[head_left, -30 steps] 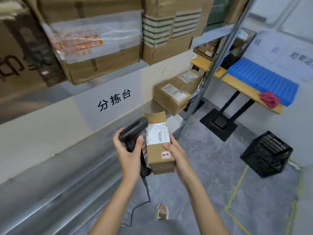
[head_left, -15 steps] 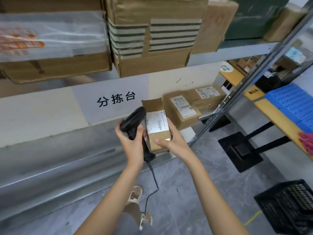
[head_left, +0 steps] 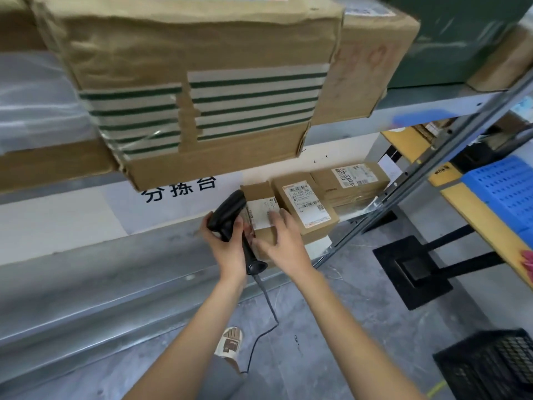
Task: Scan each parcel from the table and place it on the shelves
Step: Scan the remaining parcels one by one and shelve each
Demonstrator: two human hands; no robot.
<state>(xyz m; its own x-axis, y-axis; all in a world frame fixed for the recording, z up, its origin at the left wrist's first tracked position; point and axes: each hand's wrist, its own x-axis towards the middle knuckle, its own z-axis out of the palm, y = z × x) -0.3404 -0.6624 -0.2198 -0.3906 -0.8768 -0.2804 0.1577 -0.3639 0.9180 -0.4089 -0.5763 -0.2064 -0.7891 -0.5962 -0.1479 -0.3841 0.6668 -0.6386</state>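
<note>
Nearest to you, your two bare forearms reached forward and up from the bottom of the view, over the grey stone-patterned floor (head_left: 331,298) and the coiled black cable (head_left: 261,339) hanging from the scanner. Your left hand (head_left: 227,249) had its fingers curled round the grip of the black handheld barcode scanner (head_left: 230,217), its head tilted up and to the right toward the parcel's label. A second before, your right hand (head_left: 284,241) gripped the small brown cardboard parcel with the white shipping label (head_left: 264,215) in mid-air in front of the shelf, under the scanner; by this moment you had carried it forward to the metal lower shelf (head_left: 161,255), where it appeared to rest just beside the left-hand one of the two labelled brown cardboard parcels (head_left: 305,203) already lying there. That suggests the scan was done and the placing nearly finished for this parcel. Your right hand lay over the parcel's near right side with fingers spread fairly wide and mostly straight, pressing or steadying, not clamping; motion blur kept me from telling whether they were touching firmly or lifting off. Beyond, the white sign with black characters (head_left: 178,189) sat on the back wall, and above it the big brown cardboard box with green-striped tape (head_left: 202,90) overhung the upper shelf (head_left: 403,111).
</note>
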